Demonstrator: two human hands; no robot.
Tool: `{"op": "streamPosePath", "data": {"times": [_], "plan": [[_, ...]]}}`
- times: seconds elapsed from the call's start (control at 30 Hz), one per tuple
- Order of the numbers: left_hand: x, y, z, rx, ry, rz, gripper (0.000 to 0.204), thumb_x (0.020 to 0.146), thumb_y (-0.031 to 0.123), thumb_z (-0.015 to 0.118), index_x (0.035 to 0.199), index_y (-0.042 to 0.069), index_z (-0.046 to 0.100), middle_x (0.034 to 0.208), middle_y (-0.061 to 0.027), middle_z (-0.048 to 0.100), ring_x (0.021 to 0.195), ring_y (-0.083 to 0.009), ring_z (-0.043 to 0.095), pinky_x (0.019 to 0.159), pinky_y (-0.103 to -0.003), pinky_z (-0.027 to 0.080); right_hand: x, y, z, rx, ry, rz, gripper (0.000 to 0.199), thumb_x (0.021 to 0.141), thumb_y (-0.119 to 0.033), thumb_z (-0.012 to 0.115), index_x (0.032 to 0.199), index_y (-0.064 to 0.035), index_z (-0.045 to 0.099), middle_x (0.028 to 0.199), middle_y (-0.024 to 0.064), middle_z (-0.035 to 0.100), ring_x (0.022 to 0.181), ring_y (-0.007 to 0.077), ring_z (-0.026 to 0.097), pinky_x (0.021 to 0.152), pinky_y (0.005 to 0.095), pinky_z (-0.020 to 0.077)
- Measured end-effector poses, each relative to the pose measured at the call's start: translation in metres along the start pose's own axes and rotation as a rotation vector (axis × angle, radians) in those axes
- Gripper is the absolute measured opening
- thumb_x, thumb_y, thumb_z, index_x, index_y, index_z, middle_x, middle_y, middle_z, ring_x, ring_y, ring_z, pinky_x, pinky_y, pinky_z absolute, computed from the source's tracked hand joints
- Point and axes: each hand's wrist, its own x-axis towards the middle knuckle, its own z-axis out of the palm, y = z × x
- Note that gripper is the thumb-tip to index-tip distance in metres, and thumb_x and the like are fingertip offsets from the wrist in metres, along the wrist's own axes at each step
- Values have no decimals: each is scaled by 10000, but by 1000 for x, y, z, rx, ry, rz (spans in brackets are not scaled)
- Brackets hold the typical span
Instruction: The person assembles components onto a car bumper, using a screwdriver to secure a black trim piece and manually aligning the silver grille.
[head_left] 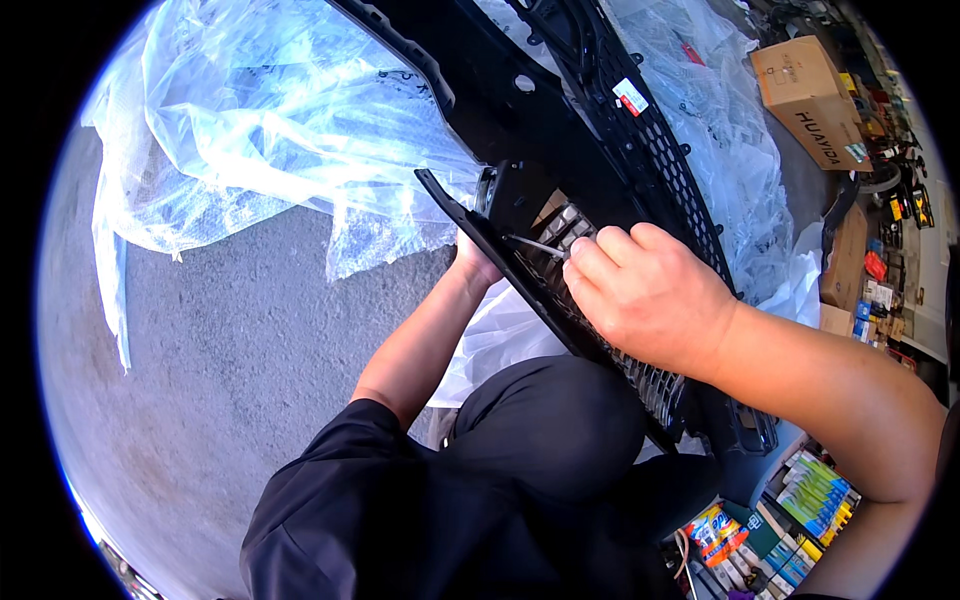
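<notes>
My right hand (650,290) is closed in a fist around a thin tool whose bare metal shaft (538,245) looks like a screwdriver's; its handle is hidden in my palm. The shaft's tip meets the inner side of a black car grille (560,310), near its upper end. That grille has a mesh face and stands tilted by my knee. Behind its left edge, my left hand (478,258) holds it, with the fingers mostly hidden. Beyond lies a large black car bumper (500,100) with a honeycomb mesh section and a white and red label (630,97).
Crumpled clear plastic sheeting (270,130) covers the grey floor (240,320) at the far left, and more sheeting (740,180) lies right of the bumper. A cardboard box (810,100) stands at the far right. Colourful packages (720,535) sit at the lower right.
</notes>
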Motion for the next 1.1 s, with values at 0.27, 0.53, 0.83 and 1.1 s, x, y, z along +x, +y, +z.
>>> {"op": "streamPosePath", "data": {"times": [0.27, 0.53, 0.83, 1.1], "plan": [[3, 0, -3, -3, 6, -12, 603, 1073, 480, 309, 1395, 60, 596, 1350, -180, 638, 1188, -360, 639, 1043, -514, 516, -1, -4, 2, 21, 38, 23, 117, 811, -154, 676, 837, -50, 722, 874, 58, 616, 881, 207, 593, 748, 310, 462], [7, -1, -10, -46, -29, -9, 543, 1084, 454, 356, 1392, 79, 600, 1349, -170, 644, 1188, -347, 651, 1041, -503, 536, 4, 0, 1, -147, 71, -224, 243, 806, -171, 635, 943, 10, 720, 986, 95, 667, 900, 219, 609, 741, 305, 464], [7, -1, -10, -24, -21, 7, 606, 1071, 476, 304, 1389, 52, 598, 1335, -178, 647, 1188, -355, 643, 1043, -519, 515, 15, 10, -2, 159, -41, 137, 104, 800, -102, 684, 877, -33, 696, 923, 107, 648, 917, 224, 661, 742, 326, 568], [-3, 1, 5, -29, 42, 14, 611, 1068, 479, 309, 1385, 45, 598, 1330, -182, 650, 1184, -355, 645, 1039, -518, 518, 6, 8, -5, 235, -71, 169, 159, 817, -93, 635, 970, -50, 644, 984, 85, 608, 932, 250, 629, 756, 374, 544]]}}
